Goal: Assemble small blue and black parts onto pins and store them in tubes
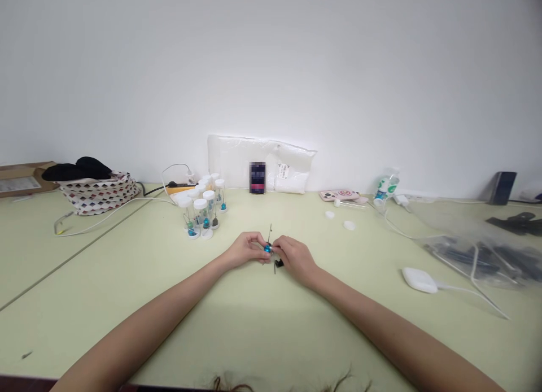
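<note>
Near the middle of the pale green table, my left hand [249, 249] pinches a small shiny blue piece [267, 248] between thumb and fingers. A thin dark rod [270, 232] sticks up beside the piece. My right hand [295, 257] is closed at the piece's right side, its fingertips pressed together; whatever they grip is too small to make out. Just under the right fingers there is a small black part [279, 263], with another thin dark rod [275, 268] beside it.
Several clear tubes with white caps [200, 204] stand at the left back. Behind them are a woven basket [99, 193] and cables. A phone [257, 178] leans on plastic packaging [231, 160]. Rightward lie white caps [349, 225], a white charger [419, 280] and a plastic bag [478, 262].
</note>
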The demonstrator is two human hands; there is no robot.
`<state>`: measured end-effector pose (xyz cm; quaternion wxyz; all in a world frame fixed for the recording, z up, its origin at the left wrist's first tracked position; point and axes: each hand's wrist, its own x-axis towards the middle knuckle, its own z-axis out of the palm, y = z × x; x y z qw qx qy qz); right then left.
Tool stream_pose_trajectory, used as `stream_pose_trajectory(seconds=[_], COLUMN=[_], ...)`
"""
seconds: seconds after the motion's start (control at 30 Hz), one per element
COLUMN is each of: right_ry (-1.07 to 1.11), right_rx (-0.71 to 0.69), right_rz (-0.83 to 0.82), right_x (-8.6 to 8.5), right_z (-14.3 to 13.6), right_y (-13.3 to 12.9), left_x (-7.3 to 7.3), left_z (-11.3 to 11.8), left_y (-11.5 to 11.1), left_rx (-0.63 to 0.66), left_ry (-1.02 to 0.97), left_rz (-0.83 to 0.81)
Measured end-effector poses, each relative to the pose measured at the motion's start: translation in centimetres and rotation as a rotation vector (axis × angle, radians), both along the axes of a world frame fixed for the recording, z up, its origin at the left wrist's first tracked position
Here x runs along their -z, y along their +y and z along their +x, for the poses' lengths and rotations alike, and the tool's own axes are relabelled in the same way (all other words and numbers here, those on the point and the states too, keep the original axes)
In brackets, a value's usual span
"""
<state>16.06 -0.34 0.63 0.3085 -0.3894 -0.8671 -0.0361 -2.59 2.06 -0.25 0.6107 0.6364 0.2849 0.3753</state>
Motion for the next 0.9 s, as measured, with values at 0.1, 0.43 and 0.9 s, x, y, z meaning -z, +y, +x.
stream_pose_trajectory(seconds=[0.1,0.43,0.9], right_ry=[0.008,0.099,-0.060], right_rx=[0.000,-0.077,0.070], right_rz=[-0.019,-0.057,0.099], right_x=[-0.04,-0.01,0.51], right_z=[-0.07,0.00,0.19], right_y=[0.02,-0.08,-0.13], left_x=[-0.03,0.04,0.05], left_z=[-0.04,-0.03,-0.10], left_y=[-0.03,0.02,0.02], left_rx=[0.001,0.011,0.017], left_ry=[0.005,0.010,-0.007], left_rz=[0.003,-0.005,0.001])
